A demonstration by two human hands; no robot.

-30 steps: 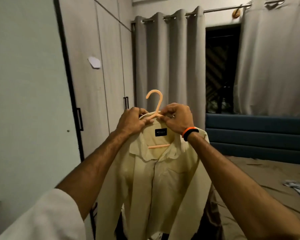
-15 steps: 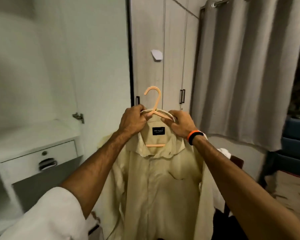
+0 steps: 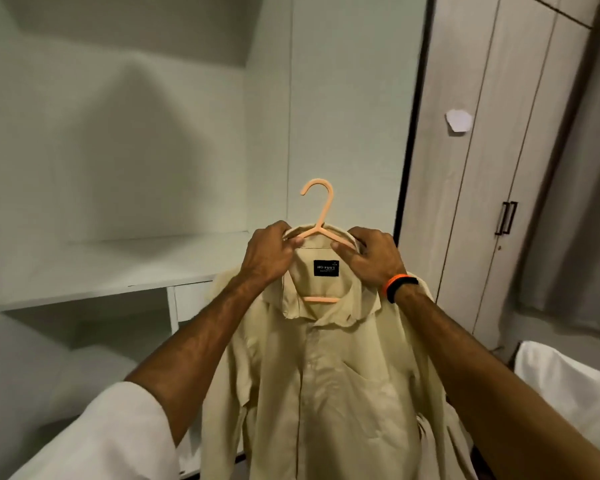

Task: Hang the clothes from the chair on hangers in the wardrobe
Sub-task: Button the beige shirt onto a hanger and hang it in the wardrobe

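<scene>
A pale white shelf (image 3: 118,268) runs across the left, with an open compartment beneath it and a small drawer front (image 3: 191,299) at its right end. Behind it rises a plain white panel wall (image 3: 136,133), dimly lit and shadowed. To the right stand light wood-grain closet doors (image 3: 482,168) with dark handles (image 3: 506,218) and a white paper scrap (image 3: 459,121) stuck on. A grey curtain (image 3: 575,237) hangs at far right.

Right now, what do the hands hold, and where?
Both hands, left hand and right hand, grip the cream shirt at its collar, over the orange hanger shoulders.
</scene>
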